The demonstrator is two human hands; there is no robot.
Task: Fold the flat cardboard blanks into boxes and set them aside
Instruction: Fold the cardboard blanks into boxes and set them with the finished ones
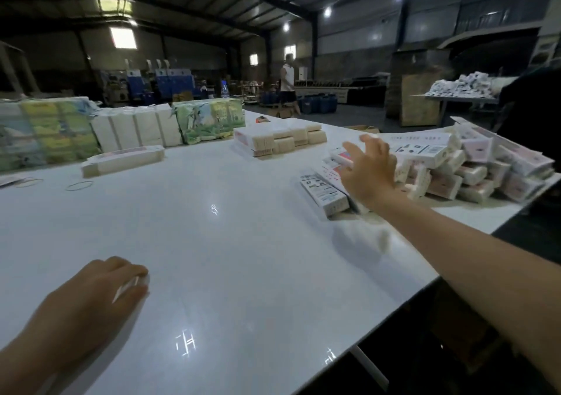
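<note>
My right hand (368, 171) reaches out with fingers spread, grasping nothing, over the heap of folded boxes (473, 167). My left hand (100, 297) lies relaxed on the white table (243, 258).

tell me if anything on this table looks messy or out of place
The folded boxes at the right edge lie in a jumbled heap, tilted every way, unlike the neat stacks of flat blanks farther back. Two rubber bands lie loose on the table.
</note>
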